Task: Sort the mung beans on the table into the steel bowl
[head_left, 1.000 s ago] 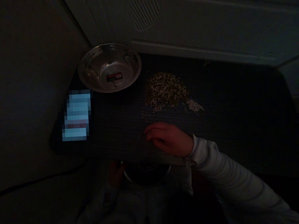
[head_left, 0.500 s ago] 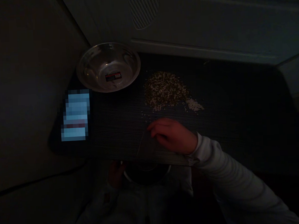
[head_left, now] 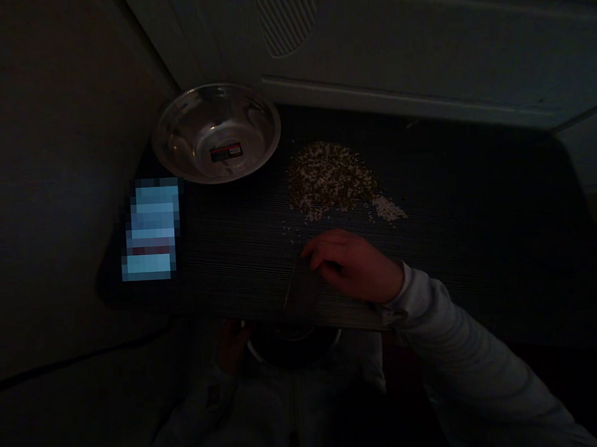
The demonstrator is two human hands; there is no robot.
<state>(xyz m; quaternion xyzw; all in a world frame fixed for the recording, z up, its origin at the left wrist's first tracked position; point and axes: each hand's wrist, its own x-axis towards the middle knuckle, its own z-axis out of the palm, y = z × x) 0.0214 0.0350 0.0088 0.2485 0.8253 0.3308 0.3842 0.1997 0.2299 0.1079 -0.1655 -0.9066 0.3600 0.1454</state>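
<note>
My right hand [head_left: 353, 264] pinches the upper edge of a thin, dark flat sheet [head_left: 302, 287], which looks like a scraper or card and slants down toward the table's front edge. Just below that edge, my left hand [head_left: 229, 347] is curled at the left rim of a dark round bowl with a pale rim [head_left: 255, 356]; its fingers are mostly in shadow. Beyond my right hand lies a heap of mixed green and pale grains [head_left: 329, 175]. A smaller patch of pale grains [head_left: 388, 209] adjoins it at the right, and a few loose grains lie nearer me.
On the dark table [head_left: 477, 194], a shiny metal basin [head_left: 179, 140] with a label inside stands at the back left. In front of it lies a lit phone [head_left: 151, 231], its screen blurred. A pale panelled door [head_left: 419, 50] rises behind the table. The room is very dim.
My right hand has shifted slightly right and away from me, and the flat sheet has moved right with it. My left hand, the bowl and the grains look the same.
</note>
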